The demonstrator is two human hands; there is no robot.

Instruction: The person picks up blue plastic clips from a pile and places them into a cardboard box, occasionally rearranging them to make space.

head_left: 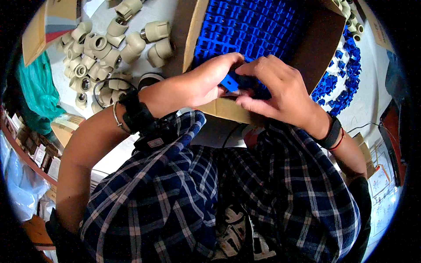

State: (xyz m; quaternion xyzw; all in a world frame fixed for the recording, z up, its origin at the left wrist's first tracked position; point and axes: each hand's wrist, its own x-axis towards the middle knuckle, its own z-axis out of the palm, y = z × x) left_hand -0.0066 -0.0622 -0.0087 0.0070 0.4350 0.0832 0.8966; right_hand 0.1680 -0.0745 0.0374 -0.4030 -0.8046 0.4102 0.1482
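Note:
Both my hands meet at the near edge of a cardboard box packed with rows of blue plastic parts. My left hand and my right hand together pinch one blue plastic part between the fingertips, just above the box's front wall. A black strap with a small device sits on my left wrist, and a black band on my right wrist.
A heap of beige pipe elbow fittings lies on the white table to the left of the box. Loose blue parts are piled to the box's right. A teal bag lies at far left, with papers at lower right.

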